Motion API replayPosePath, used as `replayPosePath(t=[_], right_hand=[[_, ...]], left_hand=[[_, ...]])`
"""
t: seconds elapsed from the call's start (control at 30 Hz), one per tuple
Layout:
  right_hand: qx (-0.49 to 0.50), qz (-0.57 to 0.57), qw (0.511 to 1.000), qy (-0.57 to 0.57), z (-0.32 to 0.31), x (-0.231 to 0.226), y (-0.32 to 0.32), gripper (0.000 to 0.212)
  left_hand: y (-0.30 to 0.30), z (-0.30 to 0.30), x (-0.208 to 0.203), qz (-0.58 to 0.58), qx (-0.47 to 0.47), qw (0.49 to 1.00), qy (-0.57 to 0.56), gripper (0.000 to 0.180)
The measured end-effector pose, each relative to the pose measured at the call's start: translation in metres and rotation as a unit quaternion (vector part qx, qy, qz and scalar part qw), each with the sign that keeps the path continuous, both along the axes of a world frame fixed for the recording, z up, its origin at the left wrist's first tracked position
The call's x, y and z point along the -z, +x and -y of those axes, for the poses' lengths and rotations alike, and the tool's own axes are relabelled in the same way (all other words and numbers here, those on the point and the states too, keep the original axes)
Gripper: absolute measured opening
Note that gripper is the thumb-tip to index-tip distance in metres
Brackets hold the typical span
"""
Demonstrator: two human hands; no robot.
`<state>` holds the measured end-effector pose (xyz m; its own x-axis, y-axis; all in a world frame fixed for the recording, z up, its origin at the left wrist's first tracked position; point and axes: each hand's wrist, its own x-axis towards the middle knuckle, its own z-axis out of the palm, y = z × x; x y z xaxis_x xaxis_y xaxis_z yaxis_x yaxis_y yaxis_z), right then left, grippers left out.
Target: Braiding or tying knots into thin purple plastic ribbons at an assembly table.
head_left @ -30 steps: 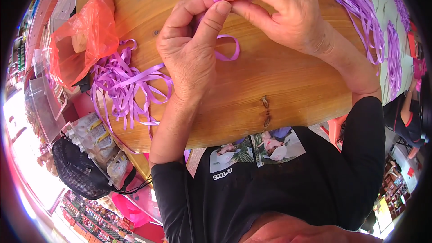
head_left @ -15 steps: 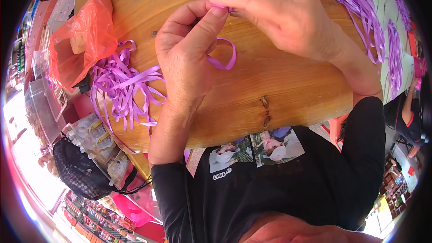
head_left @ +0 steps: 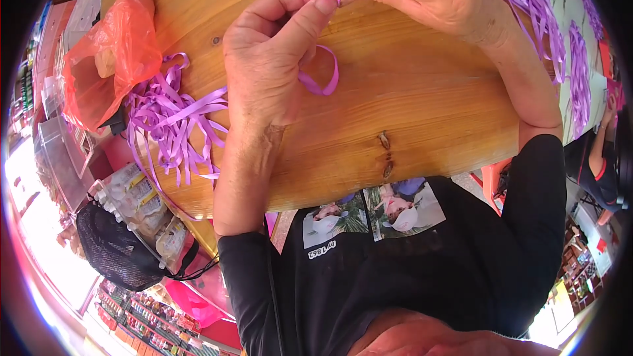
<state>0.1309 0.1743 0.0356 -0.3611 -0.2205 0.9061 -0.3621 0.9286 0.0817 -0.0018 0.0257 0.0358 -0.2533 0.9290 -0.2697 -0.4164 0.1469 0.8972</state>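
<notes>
The wooden table (head_left: 422, 105) had 2 dark knots (head_left: 384, 140) near its front edge; at the table's left side sat 1 crumpled red plastic bag (head_left: 132, 43), see-through, with a pale lump (head_left: 105, 63) inside; past the table's left edge was a clear plastic box (head_left: 62, 151); off its front left corner were white and yellow packets (head_left: 142, 198), then, farther out from that corner, a black mesh bag (head_left: 112, 247), something bright pink (head_left: 194, 303) and stocked shelves (head_left: 142, 320); a partly hidden red stool (head_left: 491, 181) stood by the table's front right edge; beyond the table's right side were a white marbled surface (head_left: 560, 0) and a co-worker (head_left: 593, 171) in a dark top.
</notes>
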Motion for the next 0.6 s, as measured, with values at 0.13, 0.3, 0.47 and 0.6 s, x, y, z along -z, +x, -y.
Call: replayPosePath(t=[0.13,0.3,0.47,0.6], right_hand=[[0.005,0.009,0.998,-0.057,0.006,0.003,0.002,0.017],[-0.006,0.041,0.993,-0.106,0.011,0.004,0.003,0.017],[0.007,0.190,0.930,-0.315,0.031,-0.008,0.015,0.012],[-0.014,0.366,0.640,-0.675,0.038,-0.031,0.019,0.011]], left_hand=[[0.002,0.000,0.002,-0.026,-0.038,0.999,0.027,0.014],[0.005,-0.001,0.004,-0.038,-0.069,0.996,0.047,0.013],[0.005,0.000,0.007,-0.074,-0.060,0.993,0.070,0.014],[0.007,0.002,0.005,-0.059,-0.074,0.991,0.098,0.012]])
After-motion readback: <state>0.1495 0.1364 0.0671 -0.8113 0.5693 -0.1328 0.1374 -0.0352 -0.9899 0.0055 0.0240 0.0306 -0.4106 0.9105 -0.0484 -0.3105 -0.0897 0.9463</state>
